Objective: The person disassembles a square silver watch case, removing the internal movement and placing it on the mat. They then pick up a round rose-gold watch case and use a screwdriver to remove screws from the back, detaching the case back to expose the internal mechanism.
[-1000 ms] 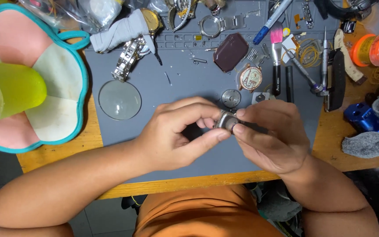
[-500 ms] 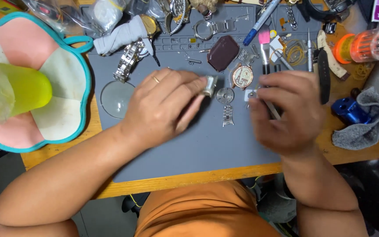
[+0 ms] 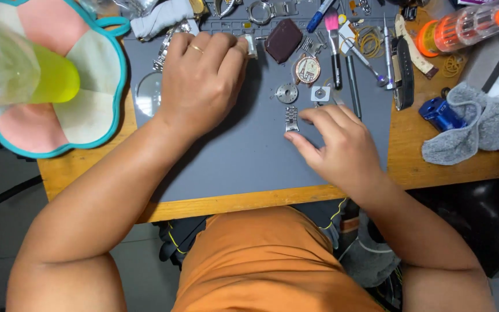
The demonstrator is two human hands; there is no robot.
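My left hand (image 3: 203, 78) lies palm down at the back of the grey work mat (image 3: 244, 164), and its fingertips pinch a small silver metal part (image 3: 252, 45). My right hand (image 3: 335, 144) rests on the mat with fingers spread. Its index fingertip touches the lower end of a short silver watch-band segment (image 3: 291, 118). Just beyond the right hand lie a small toothed metal disc (image 3: 287, 92) and a square silver plate with a hole (image 3: 320, 93). A thin metal rod (image 3: 337, 100) pokes out from under the right fingers; whether they grip it is unclear.
Behind the hands lie a round watch movement (image 3: 308, 69), a maroon leather piece (image 3: 283, 39), a pink brush (image 3: 332, 26), slim tools and a black strap (image 3: 404, 72). A round lens (image 3: 147, 97), flower-shaped pad (image 3: 70, 124) and yellow-green bottle (image 3: 50, 75) sit left. Orange container (image 3: 463, 26), blue part (image 3: 440, 113), grey cloth (image 3: 483, 124) right.
The hands were together at mid-mat working on a small metal piece. They have parted: the left moved back-left with the silver part, the right came down onto the band segment.
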